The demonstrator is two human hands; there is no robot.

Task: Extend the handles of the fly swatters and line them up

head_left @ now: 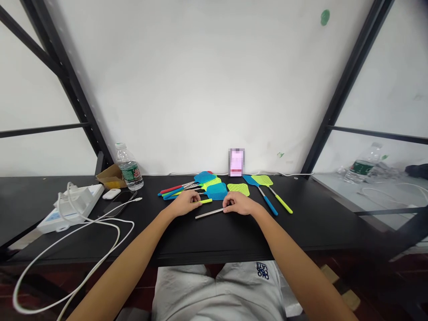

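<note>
My left hand (185, 202) is closed around a short yellow-green fly swatter handle (206, 201), whose end pokes out past the fingertips. My right hand (239, 203) pinches a bare metal rod (209, 214) that points left, low over the desk. Just behind the right hand lies a yellow-green mesh swatter head (239, 189); whether it joins the rod is hidden. A blue swatter head (216, 191) sits between the hands. Behind my left hand is a pile of swatters with red, blue and green handles (175, 189).
At right lie a blue swatter (268, 201) and a yellow-green swatter (281, 200). A phone with a pink screen (236, 162) leans on the wall. To the left are a water bottle (129, 169), a cardboard box (112, 177), a power strip (73, 207) and looping white cables (118, 232).
</note>
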